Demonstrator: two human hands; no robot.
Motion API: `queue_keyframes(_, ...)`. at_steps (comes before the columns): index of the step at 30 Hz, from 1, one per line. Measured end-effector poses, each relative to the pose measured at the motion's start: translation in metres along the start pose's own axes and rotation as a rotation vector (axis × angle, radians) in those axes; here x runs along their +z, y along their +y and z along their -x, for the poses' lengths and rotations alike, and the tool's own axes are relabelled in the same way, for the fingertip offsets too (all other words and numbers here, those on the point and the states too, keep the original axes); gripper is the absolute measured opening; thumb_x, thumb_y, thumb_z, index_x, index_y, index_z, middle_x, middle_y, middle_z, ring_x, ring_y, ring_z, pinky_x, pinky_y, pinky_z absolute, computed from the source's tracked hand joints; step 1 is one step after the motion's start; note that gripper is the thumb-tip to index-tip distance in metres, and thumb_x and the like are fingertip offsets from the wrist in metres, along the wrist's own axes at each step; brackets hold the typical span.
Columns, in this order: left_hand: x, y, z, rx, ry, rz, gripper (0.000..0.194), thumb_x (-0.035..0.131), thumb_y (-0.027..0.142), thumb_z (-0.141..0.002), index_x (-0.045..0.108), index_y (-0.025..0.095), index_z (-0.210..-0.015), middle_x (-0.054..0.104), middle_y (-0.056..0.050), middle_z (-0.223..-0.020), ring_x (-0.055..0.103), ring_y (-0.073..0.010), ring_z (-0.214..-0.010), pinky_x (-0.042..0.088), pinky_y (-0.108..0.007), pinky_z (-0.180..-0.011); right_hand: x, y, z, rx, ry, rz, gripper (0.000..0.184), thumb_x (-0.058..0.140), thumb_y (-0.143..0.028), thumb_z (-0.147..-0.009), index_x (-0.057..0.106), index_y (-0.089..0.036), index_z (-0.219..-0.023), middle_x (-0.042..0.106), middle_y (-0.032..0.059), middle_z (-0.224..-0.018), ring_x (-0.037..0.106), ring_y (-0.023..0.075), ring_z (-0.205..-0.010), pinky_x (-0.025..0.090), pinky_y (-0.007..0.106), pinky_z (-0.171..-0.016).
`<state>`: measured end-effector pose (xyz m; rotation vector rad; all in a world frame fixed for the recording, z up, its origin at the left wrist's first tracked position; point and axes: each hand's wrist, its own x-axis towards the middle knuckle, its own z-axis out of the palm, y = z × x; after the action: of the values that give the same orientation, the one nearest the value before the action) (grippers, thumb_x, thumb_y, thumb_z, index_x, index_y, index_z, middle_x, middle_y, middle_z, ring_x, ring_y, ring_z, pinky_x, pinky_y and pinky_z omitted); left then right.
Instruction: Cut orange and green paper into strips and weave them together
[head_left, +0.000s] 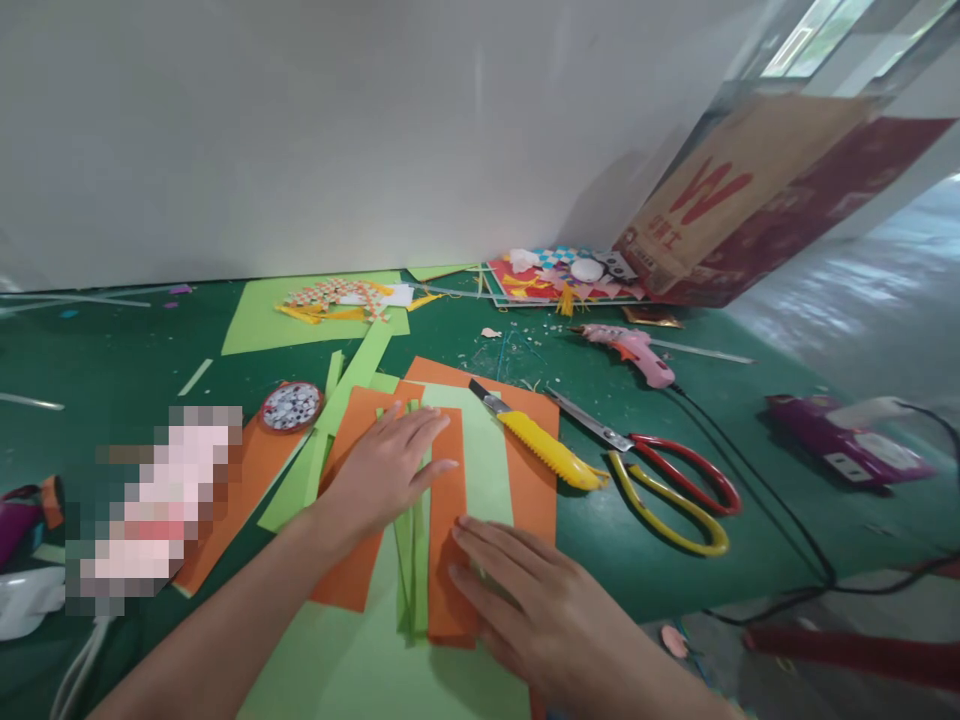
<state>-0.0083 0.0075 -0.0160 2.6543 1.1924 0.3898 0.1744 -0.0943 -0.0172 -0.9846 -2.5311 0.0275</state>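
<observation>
My left hand (397, 460) lies palm down with fingers outstretched, its fingertips on an orange paper strip (448, 560) and narrow green paper strips (411, 590). Against the right edge of that orange strip rests my right hand (525, 600), flat and holding nothing. Beneath both are orange sheets (536, 470) and a light green sheet (337, 670). Right of my hands, a yellow utility knife (551, 452) with its blade out lies on the paper. Beside it are scissors (637, 445) with one red and one yellow handle, blades together.
A pink glue gun (634, 352) trails a black cord at the right, near a purple power strip (851, 445). Round container of googly eyes (292, 407) stands left, with a blurred-out object (161, 510) nearby. Woven paper crafts (337, 300) and a paper bag (720, 200) are at the back.
</observation>
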Motion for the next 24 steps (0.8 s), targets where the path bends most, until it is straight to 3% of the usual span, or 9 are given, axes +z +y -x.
queue_keyframes(4,-0.008,0.004,0.002,-0.055,0.034,0.197,0.050,0.027,0.046,-0.095,0.052,0.015,-0.125,0.053,-0.012,-0.133,0.046,-0.0237,-0.125,0.026,-0.046,-0.111,-0.013,0.009,-0.011,0.009,0.128,-0.133,0.028,0.039,-0.010,-0.088,0.066,-0.016,-0.087,0.072,0.0074,-0.090,0.067,0.0180,-0.089,0.055,0.029,-0.077)
queue_keyframes(9,-0.018,0.011,0.007,-0.198,0.037,0.817,0.055,0.021,0.050,-0.094,0.060,0.018,-0.113,0.061,-0.011,-0.124,0.053,-0.0233,-0.117,0.040,-0.039,-0.101,-0.042,0.032,-0.045,0.245,0.303,-0.326,0.021,0.045,-0.015,-0.085,0.059,-0.019,-0.070,0.069,0.0039,-0.072,0.065,0.0135,-0.066,0.052,0.022,-0.060)
queue_keyframes(11,-0.020,0.014,0.007,-0.281,0.046,0.971,0.051,0.034,0.056,-0.089,0.063,0.018,-0.107,0.064,-0.011,-0.118,0.057,-0.0259,-0.111,0.044,-0.039,-0.094,-0.056,0.040,-0.064,0.353,0.344,-0.363,0.024,0.048,-0.019,-0.085,0.053,-0.019,-0.061,0.060,-0.0008,-0.058,0.056,0.0094,-0.050,0.045,0.019,-0.048)
queue_keyframes(14,-0.023,0.019,0.006,-0.363,0.045,1.089,0.038,0.053,0.051,-0.083,0.066,0.016,-0.090,0.072,-0.010,-0.094,0.064,-0.0250,-0.095,0.047,-0.036,-0.088,-0.069,0.049,-0.093,0.442,0.461,-0.433,0.030,0.052,-0.022,-0.083,0.044,-0.018,-0.054,0.047,-0.0043,-0.049,0.045,0.0070,-0.046,0.038,0.019,-0.046)
queue_keyframes(17,-0.027,0.022,0.006,-0.327,0.034,1.256,0.034,0.054,0.046,-0.085,0.065,0.015,-0.077,0.070,-0.005,-0.067,0.066,-0.0181,-0.072,0.048,-0.031,-0.082,-0.068,0.059,-0.112,0.488,0.554,-0.725,0.028,0.053,-0.030,-0.083,0.047,-0.019,-0.058,0.046,-0.0047,-0.050,0.043,0.0070,-0.045,0.038,0.019,-0.046)
queue_keyframes(19,-0.028,0.023,0.006,-0.344,0.000,1.400,0.036,0.053,0.047,-0.085,0.065,0.013,-0.078,0.067,-0.004,-0.060,0.063,-0.0144,-0.056,0.049,-0.028,-0.068,-0.057,0.067,-0.119,0.475,0.520,-0.950,0.028,0.055,-0.041,-0.081,0.053,-0.018,-0.064,0.050,-0.0028,-0.058,0.046,0.0081,-0.049,0.040,0.021,-0.047)
queue_keyframes(21,-0.027,0.022,0.008,-0.399,-0.043,1.524,0.036,0.055,0.047,-0.084,0.064,0.012,-0.081,0.064,-0.002,-0.056,0.058,-0.0123,-0.045,0.047,-0.026,-0.056,-0.043,0.073,-0.120,0.409,0.370,-1.176,0.033,0.061,-0.050,-0.074,0.062,-0.018,-0.079,0.057,-0.0004,-0.068,0.050,0.0093,-0.055,0.044,0.023,-0.052)
queue_keyframes(24,-0.024,0.021,0.008,-0.405,-0.045,1.645,0.031,0.056,0.043,-0.084,0.063,0.013,-0.081,0.060,0.001,-0.051,0.053,-0.0088,-0.038,0.047,-0.025,-0.057,-0.023,0.076,-0.116,0.414,0.137,-1.386,0.045,0.065,-0.055,-0.069,0.065,-0.016,-0.091,0.059,0.0001,-0.066,0.051,0.0100,-0.053,0.045,0.026,-0.056)
